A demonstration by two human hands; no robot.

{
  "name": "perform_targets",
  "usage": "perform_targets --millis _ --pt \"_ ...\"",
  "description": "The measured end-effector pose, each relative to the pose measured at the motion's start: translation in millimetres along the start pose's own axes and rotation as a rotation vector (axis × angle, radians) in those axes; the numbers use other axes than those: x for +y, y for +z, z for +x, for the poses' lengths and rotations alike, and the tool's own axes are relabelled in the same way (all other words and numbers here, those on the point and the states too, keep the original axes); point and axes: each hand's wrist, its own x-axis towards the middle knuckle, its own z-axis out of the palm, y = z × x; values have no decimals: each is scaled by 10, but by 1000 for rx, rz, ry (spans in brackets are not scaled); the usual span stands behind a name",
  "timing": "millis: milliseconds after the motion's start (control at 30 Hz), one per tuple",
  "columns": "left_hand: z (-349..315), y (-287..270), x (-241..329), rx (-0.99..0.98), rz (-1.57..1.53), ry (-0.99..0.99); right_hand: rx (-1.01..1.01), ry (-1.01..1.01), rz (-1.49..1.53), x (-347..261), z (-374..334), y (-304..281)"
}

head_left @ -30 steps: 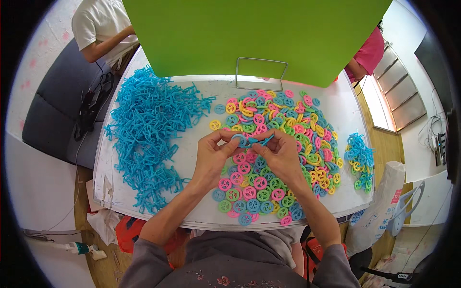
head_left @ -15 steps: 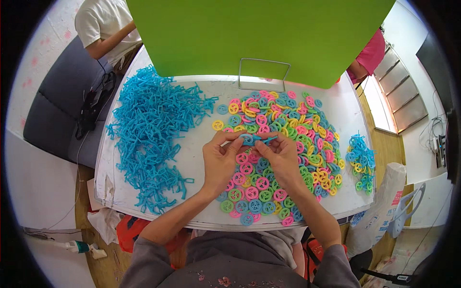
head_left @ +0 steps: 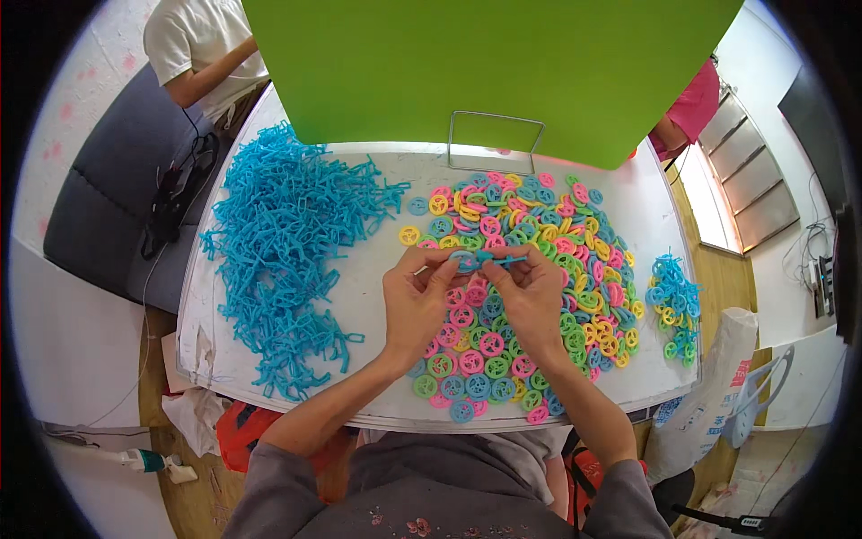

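Observation:
Above the near middle of the table, my left hand pinches a small blue plastic wheel between thumb and fingertips. Closed on a thin blue plastic frame, my right hand presses against it from the other side. Wheel and frame meet between my thumbs; fingertips hide exactly how they join. Beneath both hands spreads a heap of pink, yellow, green and blue wheels. A large tangled pile of blue plastic frames lies to the left.
A smaller pile of blue frames with wheels lies at the table's right edge. A tall green panel stands across the back, with a wire stand before it. People are at the far left and far right.
The blue frame now lies straighter in line with the wheel, and my right hand has shifted slightly to the right. Both hands keep their pinch.

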Motion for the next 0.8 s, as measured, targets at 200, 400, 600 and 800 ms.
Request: perform_targets --millis 200,400,600,800 --pt "102 3 142 -104 -56 -118 -56 -7 -37 -33 101 -116" --pt "71 -30 -1 -131 86 -11 -14 -21 21 -26 144 -114" --pt "-24 149 147 -126 411 261 -153 34 129 -31 144 -201" --pt "-67 105 -89 -220 881 373 21 153 608 -65 212 -324"
